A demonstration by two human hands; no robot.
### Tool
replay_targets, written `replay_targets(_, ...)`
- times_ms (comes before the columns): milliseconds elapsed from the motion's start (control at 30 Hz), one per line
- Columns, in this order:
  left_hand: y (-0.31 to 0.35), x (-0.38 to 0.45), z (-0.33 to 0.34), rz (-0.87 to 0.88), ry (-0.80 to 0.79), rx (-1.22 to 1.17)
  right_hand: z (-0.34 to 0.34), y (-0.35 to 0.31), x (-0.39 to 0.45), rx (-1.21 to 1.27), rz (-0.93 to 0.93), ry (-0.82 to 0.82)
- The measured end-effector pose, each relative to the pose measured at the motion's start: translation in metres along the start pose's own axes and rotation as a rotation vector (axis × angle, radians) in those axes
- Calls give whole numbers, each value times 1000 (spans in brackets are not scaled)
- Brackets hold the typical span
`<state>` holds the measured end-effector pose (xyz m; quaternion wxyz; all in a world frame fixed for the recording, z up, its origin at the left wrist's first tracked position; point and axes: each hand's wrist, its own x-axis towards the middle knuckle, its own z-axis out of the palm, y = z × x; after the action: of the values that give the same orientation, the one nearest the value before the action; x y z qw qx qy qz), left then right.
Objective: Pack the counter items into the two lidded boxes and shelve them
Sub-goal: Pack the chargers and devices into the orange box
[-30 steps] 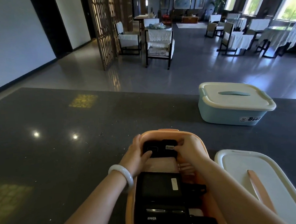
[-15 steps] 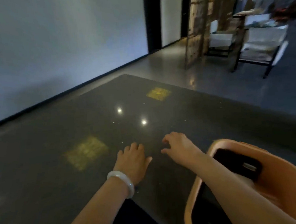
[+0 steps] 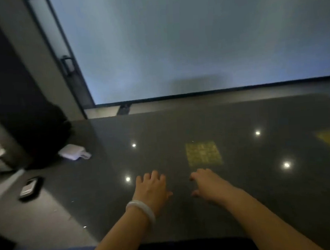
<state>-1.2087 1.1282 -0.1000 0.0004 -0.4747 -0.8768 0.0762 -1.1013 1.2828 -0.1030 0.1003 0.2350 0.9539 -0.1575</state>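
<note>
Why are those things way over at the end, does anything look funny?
Nothing looks broken or spilled. A white object and a dark phone-like object lie far left on the counter, still unpacked. The left hand and right hand hold nothing.

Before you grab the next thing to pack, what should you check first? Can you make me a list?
1. Left hand free: ok, holds nothing.
2. Right hand free: ok, fingers relaxed over the counter.
3. Things left to pack: ok, a white item and a small dark device lie at the left.
4. Within easy reach: not ok, both lie well left of the hands.
5. Open box ready: cannot tell, no box in view.
6. What the white item is: cannot tell, blurred.
</note>
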Motion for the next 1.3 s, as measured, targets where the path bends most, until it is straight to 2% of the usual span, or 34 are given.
replay_targets(300,-188,-13,40,-277,-72,-48,8,-162,137,-45,-239,-60)
replay_targets(533,-295,-12,75,-489,-91,-102,25,-265,221,-59,-327,-177)
replay_targets(767,-358,-5,96,-768,-58,-216,45,-318,282,-30,-421,-217)
replay_targets(900,-394,4,109,-968,-32,-324,54,-345,321,86,-404,-125)
replay_targets(1033,-427,21,127,-1124,-13,-390,59,-366,368,40,-374,-12)
replay_targets(1167,-447,37,146,-1184,-47,-391,66,-382,408,-6,-350,21)
replay_targets(1300,-453,48,162,-1174,-44,-320,72,-397,437,-53,-318,-28)
